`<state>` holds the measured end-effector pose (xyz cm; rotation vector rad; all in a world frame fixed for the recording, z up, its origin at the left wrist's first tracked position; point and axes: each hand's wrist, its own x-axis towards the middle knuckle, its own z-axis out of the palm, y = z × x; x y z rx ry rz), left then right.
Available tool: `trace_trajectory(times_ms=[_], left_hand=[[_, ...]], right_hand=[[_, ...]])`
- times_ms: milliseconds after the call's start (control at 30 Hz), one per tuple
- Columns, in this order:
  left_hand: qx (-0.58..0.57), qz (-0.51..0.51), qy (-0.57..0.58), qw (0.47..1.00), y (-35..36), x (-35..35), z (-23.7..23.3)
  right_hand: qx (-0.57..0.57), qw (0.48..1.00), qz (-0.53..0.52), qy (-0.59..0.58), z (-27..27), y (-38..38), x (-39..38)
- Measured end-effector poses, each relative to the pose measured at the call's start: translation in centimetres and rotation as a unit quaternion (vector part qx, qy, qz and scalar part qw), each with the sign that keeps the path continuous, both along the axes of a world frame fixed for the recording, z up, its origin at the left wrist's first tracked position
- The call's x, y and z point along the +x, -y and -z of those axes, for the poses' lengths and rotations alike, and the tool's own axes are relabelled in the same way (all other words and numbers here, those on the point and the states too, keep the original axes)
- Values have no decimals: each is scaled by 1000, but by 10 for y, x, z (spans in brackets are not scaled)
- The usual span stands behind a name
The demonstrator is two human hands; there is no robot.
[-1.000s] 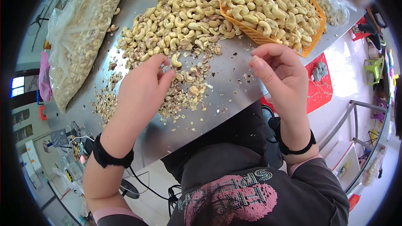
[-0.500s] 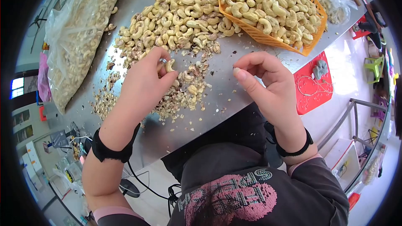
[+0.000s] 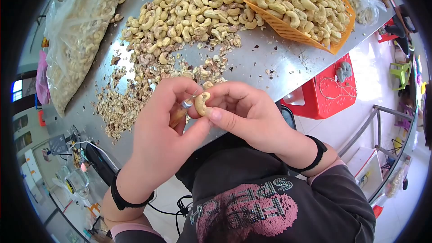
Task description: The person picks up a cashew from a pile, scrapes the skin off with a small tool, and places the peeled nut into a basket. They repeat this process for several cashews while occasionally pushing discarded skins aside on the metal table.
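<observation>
A curved pale cashew (image 3: 202, 104) is pinched at the fingertips of my right hand (image 3: 247, 114), its thumb pressed along the nut's lower edge. My left hand (image 3: 164, 121) meets it from the other side, fingers curled around a small tool (image 3: 179, 114) with a brownish handle and a silver metal collar; its working tip is hidden. Both hands are close together above the near edge of the metal table (image 3: 252, 69). Beyond them lies a loose pile of cashews (image 3: 193, 11), with skin flakes and broken bits (image 3: 119, 112) scattered nearer to me.
An orange basket (image 3: 288, 27) heaped with cashews stands at the back right. On the left lies a large clear plastic bag (image 3: 74, 40) full of nuts. A red stool (image 3: 335, 92) is past the table's right edge. Another plastic bag (image 3: 360, 4) is at the far right.
My hands have come together in front of my body. The cashew, earlier at my left fingertips, is now also gripped by my right hand, which was apart and holding nothing visible.
</observation>
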<state>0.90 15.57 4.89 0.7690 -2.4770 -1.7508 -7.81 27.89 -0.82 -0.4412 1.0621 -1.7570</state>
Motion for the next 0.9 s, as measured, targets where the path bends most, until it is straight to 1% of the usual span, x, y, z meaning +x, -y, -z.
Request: trace_trajectory(times_ms=[133,233,300,333,400,433,500,533,600,633,700,733,800,900], left_hand=[[-6,2,-5,1000,-3,8,2],[16,28,-18,999,-2,13,1],[38,-6,11,999,-3,15,-1],[39,-7,11,999,-4,15,-2],[100,-8,-9,995,-5,14,-3],[100,-9,-9,995,-5,14,-2],[97,31,-66,993,-2,15,1],[97,31,-66,993,-1,15,1],[162,26,-77,983,0,16,-1],[163,25,-77,983,1,16,-1],[230,27,-80,969,3,16,-3],[230,27,-80,969,3,16,-5],[267,9,-46,963,3,17,-9],[260,5,-28,965,3,17,-10]], right_hand=[[-1,1000,-8,22,-5,-1,1],[-7,999,-1,33,-10,-2,1],[5,1000,-15,16,-12,-3,1],[6,1000,-16,16,-11,-3,1],[3,1000,-21,18,-10,-4,2],[4,1000,-22,18,-11,-4,1],[8,998,-37,47,-14,-4,-1],[8,998,-37,47,-15,-4,-2],[-7,997,-41,58,-16,-4,-3],[-6,997,-41,59,-16,-5,-3],[-20,996,-50,71,-17,-6,-4],[-20,996,-51,71,-17,-7,-5],[-24,996,-56,58,-18,-8,-6],[-19,996,-40,73,-19,-8,-2]])
